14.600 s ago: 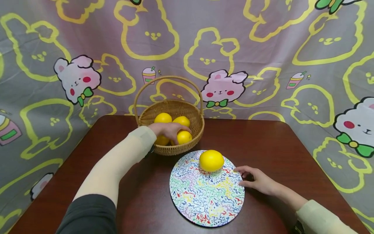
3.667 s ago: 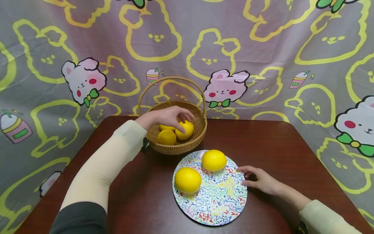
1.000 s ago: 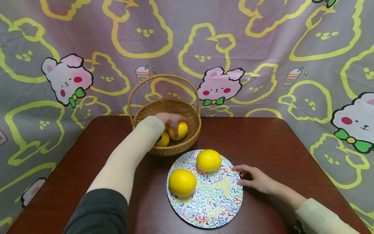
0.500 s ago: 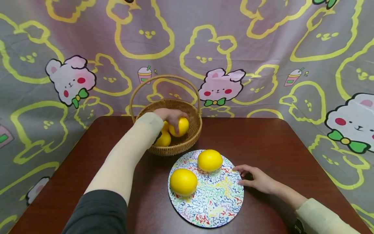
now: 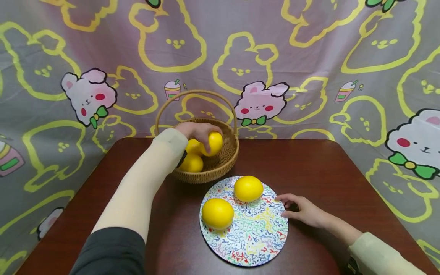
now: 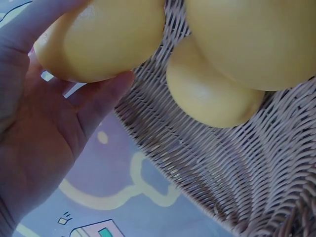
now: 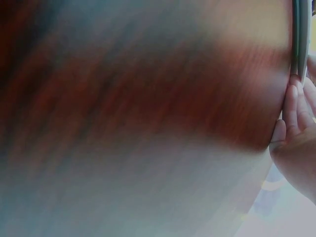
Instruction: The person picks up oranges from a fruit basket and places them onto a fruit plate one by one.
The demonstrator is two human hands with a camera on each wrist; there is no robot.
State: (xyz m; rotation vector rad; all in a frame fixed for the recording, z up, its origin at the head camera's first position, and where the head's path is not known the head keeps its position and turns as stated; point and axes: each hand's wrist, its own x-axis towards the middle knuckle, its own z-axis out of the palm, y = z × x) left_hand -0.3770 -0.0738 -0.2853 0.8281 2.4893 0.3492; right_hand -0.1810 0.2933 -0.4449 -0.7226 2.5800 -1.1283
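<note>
My left hand grips a lemon at the upper part of the wicker basket. In the left wrist view the fingers and thumb curve round that lemon. Two more lemons, the front one and one behind it, lie in the basket, partly covered by the hand and wrist. On the round, colourfully scribbled board sit a lemon at the back and another at the left. My right hand touches the board's right rim with relaxed fingertips and thumb.
The basket's arched handle rises behind the left hand. Both basket and board stand on a dark reddish-brown table. A cloth with cartoon rabbits hangs close behind the table.
Since 14.6 seconds ago, a second lemon has come onto the board, at its left. Over the last second, my left hand has raised a lemon inside the basket. The right hand stays at the rim.
</note>
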